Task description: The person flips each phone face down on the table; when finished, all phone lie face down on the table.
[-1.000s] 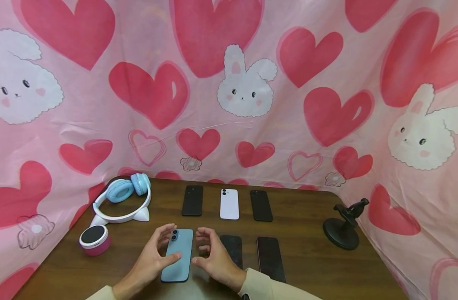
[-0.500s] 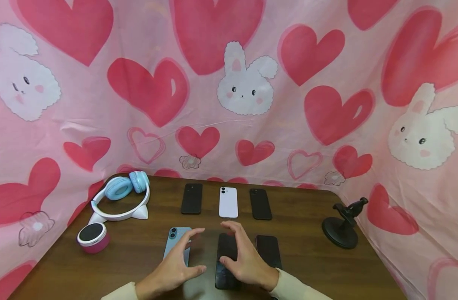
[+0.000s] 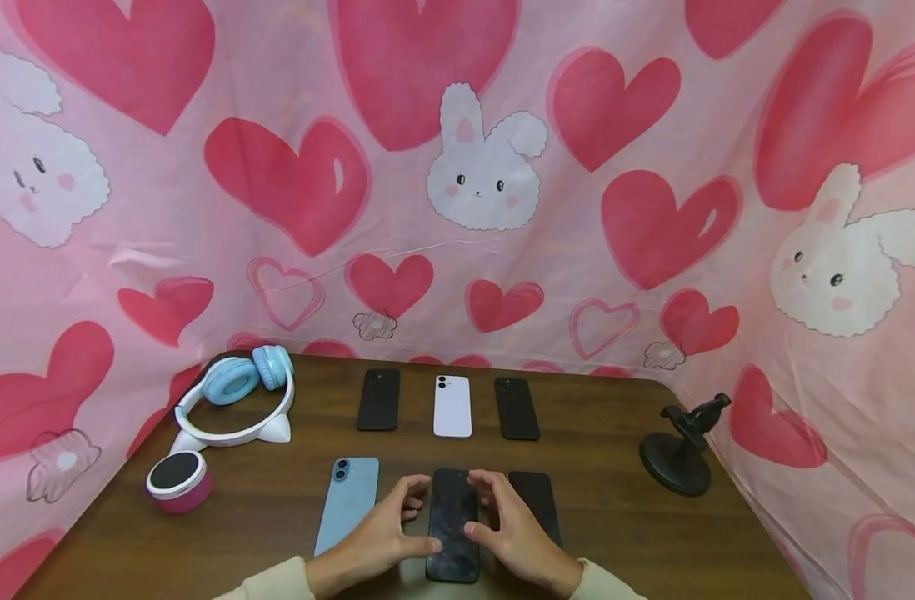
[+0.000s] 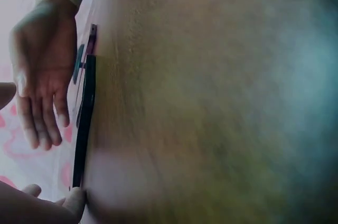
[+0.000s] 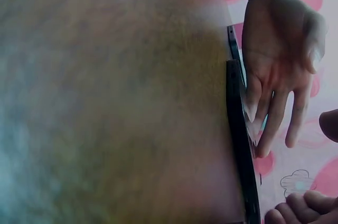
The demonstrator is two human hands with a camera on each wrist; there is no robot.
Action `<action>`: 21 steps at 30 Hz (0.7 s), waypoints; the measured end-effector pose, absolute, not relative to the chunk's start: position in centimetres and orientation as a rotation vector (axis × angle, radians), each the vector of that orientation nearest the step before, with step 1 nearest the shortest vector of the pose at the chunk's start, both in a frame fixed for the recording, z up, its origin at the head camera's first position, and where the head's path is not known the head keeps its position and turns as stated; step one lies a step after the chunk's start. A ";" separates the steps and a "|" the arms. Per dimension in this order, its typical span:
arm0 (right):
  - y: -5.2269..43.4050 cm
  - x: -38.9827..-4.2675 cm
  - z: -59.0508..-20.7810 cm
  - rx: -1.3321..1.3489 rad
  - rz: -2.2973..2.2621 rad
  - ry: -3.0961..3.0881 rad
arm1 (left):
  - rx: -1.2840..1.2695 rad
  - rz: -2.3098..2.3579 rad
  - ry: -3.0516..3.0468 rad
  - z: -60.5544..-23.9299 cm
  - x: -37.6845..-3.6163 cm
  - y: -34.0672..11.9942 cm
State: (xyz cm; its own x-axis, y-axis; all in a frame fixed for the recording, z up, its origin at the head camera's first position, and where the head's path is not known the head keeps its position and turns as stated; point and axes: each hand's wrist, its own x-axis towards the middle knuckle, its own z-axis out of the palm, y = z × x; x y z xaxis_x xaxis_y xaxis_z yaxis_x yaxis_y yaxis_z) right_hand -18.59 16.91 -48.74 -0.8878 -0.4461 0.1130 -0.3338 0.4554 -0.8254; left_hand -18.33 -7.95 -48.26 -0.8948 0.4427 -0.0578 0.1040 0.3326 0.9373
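A black phone [image 3: 453,525] lies flat in the middle of the front row on the brown table [image 3: 622,533]. My left hand [image 3: 396,523] is at its left edge and my right hand [image 3: 504,521] at its right edge. Both have relaxed fingers, and the thumbs touch the phone's sides. The left wrist view shows the phone [image 4: 84,118] edge-on, with the right hand [image 4: 42,76] spread beyond it. In the right wrist view the phone [image 5: 238,134] is also edge-on and the left hand [image 5: 277,71] has straight fingers. A blue phone [image 3: 347,504] lies just left.
Another black phone [image 3: 538,502] lies right of my right hand, partly hidden. The back row holds a black phone [image 3: 378,398], a white phone [image 3: 453,406] and a black phone [image 3: 517,408]. Headphones [image 3: 232,404] and a pink speaker [image 3: 176,481] sit left, a black stand [image 3: 678,454] right.
Both hands left the blue phone and moved right to the middle black phone, which they now flank. The blue phone stays flat on the table.
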 end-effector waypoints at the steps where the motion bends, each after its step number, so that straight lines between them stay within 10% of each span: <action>1: 16.9 -18.6 -48.8 -0.698 -1.418 2.562 | 0.483 1.574 2.294 -48.2 -18.3 -7.9; 21: 16.5 -18.8 -48.6 -0.695 -1.353 2.524 | 0.390 1.791 1.976 -48.9 -18.7 -7.5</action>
State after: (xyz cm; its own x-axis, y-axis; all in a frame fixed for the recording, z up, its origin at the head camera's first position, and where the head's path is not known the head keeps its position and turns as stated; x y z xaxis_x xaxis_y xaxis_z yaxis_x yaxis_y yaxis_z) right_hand -18.81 16.46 -48.59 -0.8709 -0.4889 0.0493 -0.3117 0.4720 -0.8247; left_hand -18.70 -7.46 -48.91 -0.8622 0.4886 -0.1338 -0.0852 0.1204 0.9891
